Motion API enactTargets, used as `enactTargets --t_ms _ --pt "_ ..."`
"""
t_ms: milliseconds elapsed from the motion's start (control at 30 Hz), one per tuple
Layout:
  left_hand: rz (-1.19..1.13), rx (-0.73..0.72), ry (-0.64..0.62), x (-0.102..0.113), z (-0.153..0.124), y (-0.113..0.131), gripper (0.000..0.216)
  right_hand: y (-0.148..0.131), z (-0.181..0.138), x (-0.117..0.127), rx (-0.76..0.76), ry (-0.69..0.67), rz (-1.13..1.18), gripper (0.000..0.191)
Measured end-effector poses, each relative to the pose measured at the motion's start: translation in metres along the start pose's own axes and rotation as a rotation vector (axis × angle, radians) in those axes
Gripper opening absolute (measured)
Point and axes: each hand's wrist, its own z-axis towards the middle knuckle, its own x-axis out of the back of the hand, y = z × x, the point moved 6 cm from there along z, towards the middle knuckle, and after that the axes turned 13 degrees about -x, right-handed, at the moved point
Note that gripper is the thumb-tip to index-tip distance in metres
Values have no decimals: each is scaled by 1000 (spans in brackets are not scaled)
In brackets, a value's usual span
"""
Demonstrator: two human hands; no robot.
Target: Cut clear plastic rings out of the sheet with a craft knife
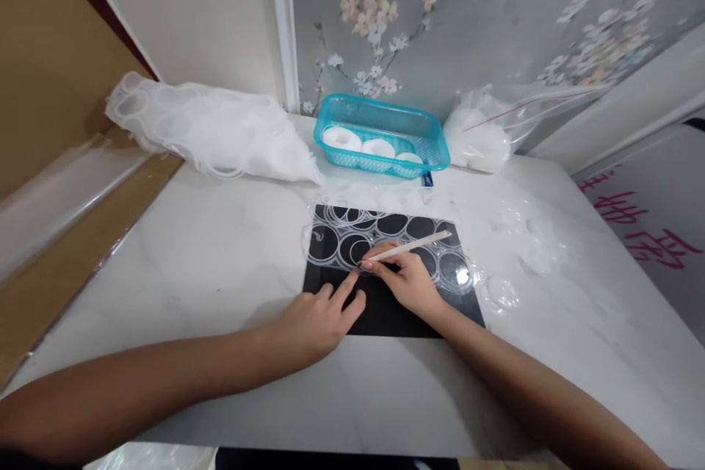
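My right hand (412,285) is closed in a pen grip around a slim white pen-like tool (421,242); its dark tip points down to the left. That tip meets a clear film with rows of white-edged rings (322,262), lying over a black rectangular mat (388,319). My left hand (324,319) rests at the mat's left part with fingers apart, its index fingertip touching the film right beside the tool tip. Whether the fingertip pins down a small piece cannot be made out.
Behind the mat stands a blue plastic basket (382,111) with white rolls (341,138) inside. A heap of clear ring-cut film (220,128) lies at left, a zip bag of white material (479,136) at back right. Loose clear rings (502,292) lie on the white marbled table (247,257).
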Motion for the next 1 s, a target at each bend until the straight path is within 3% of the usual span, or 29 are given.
enactTargets --t_ms 167,300,500,600,700,767,800,833,867,1000 --pt "-28 32 11 -2 0 0 53 -4 0 -1 57 -9 -53 10" --pt "-47 81 22 1 2 -4 39 -6 -2 -1 117 2 -166 12" --pt "-218 110 -50 10 9 -15 30 -13 -22 -13 472 63 -511 23" --pt "-312 149 -98 12 10 -21 32 -18 -11 -7 609 104 -649 23" --pt "-376 159 -127 12 9 -26 31 -30 27 37 574 364 -616 21" --pt "-391 154 -120 12 7 -29 30 -37 43 86 423 740 -374 22" --pt "-389 149 -114 11 6 -30 30 -37 44 104 355 862 -248 22" --pt "-383 142 -103 11 4 -31 30 -37 42 113 304 891 -171 21" --pt "-372 133 -89 11 3 -32 29 -36 40 114 271 828 -142 21" --pt "-313 81 13 13 3 -29 27 -18 9 74 192 262 -251 17"
